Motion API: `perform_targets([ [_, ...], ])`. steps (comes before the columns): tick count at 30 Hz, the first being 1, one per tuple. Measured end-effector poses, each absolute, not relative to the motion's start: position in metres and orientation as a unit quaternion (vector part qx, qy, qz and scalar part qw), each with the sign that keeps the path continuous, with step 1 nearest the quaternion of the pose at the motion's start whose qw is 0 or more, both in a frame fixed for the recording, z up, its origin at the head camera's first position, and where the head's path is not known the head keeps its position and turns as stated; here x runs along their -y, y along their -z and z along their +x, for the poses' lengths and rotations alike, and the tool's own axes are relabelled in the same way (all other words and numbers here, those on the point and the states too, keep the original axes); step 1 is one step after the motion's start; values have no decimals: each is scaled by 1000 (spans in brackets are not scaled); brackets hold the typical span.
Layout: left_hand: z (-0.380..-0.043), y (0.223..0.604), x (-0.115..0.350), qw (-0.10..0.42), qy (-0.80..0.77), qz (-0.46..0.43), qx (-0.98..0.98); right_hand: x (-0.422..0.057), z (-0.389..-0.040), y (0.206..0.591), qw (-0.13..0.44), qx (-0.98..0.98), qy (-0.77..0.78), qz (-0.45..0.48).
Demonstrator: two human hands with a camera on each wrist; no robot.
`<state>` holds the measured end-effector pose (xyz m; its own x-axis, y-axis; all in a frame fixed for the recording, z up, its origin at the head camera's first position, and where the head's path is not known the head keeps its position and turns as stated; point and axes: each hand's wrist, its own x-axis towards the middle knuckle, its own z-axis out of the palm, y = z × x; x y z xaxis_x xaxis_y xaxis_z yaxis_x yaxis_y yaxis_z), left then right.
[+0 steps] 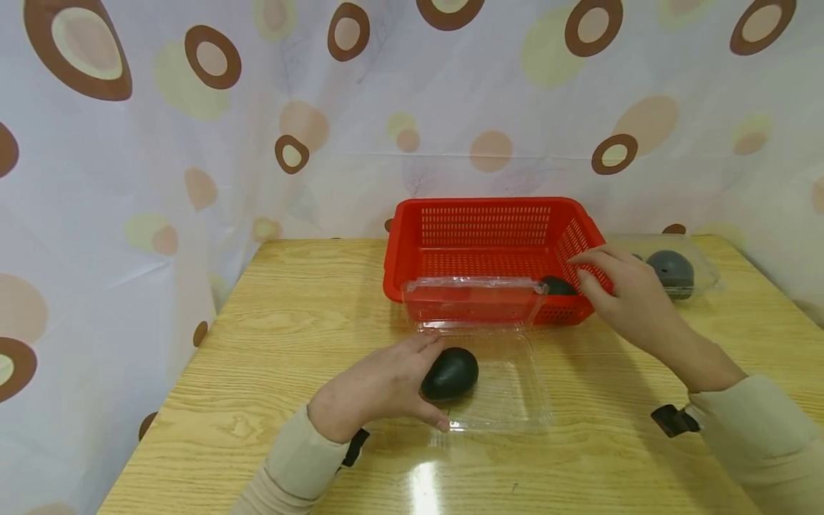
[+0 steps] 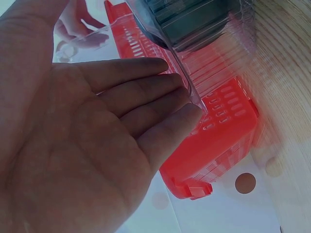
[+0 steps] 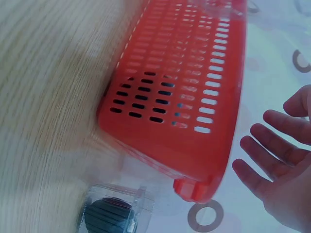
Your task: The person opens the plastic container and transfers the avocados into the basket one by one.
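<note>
Fingers, left hand: straight and close together on the left hand (image 1: pixel 393 383), the fingertips at the edge of a clear plastic hinged container (image 1: pixel 508 390), thumb set apart near its front edge.
Fingers, right hand: parted and lightly bent on the right hand (image 1: pixel 627 293), pinching nothing, poised at the right side of a red slotted plastic basket (image 1: pixel 486 261); contact with the rim cannot be told.
Fruit in the container: a dark green, egg-shaped avocado-like fruit (image 1: pixel 453 373) lies in the left part of the base, just beside the left palm; whether they touch cannot be told.
Raised lid: the container's transparent lid (image 1: pixel 473 304) stands up at the back, in front of the basket's near wall.
Fruit in the basket: a second dark fruit (image 1: pixel 558 286) sits in the near right corner, close to the right thumb.
Far right: a second clear plastic container (image 1: pixel 703 266) holds a dark rounded item (image 1: pixel 671 270), beyond the right hand.
Setting: light wood-grain counter (image 1: pixel 309 315), before a white backdrop (image 1: pixel 360 86) patterned with brown, peach and yellow rounds.
Sleeves: beige cuffs (image 1: pixel 305 450) on both arms, a black strap (image 1: pixel 674 420) showing at the right wrist.
</note>
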<state>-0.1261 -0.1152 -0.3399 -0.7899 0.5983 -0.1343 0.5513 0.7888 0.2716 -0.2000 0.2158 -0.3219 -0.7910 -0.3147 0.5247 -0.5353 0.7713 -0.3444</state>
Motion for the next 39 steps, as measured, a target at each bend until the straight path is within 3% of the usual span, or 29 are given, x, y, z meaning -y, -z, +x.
perform_targets([
  [19, -126, 341, 117, 108, -120, 303, -939, -205, -161, 330, 311, 861, -266, 301],
  [39, -128, 340, 117, 89, -122, 317, -936, -138, -138, 358, 220, 829, -272, 437],
])
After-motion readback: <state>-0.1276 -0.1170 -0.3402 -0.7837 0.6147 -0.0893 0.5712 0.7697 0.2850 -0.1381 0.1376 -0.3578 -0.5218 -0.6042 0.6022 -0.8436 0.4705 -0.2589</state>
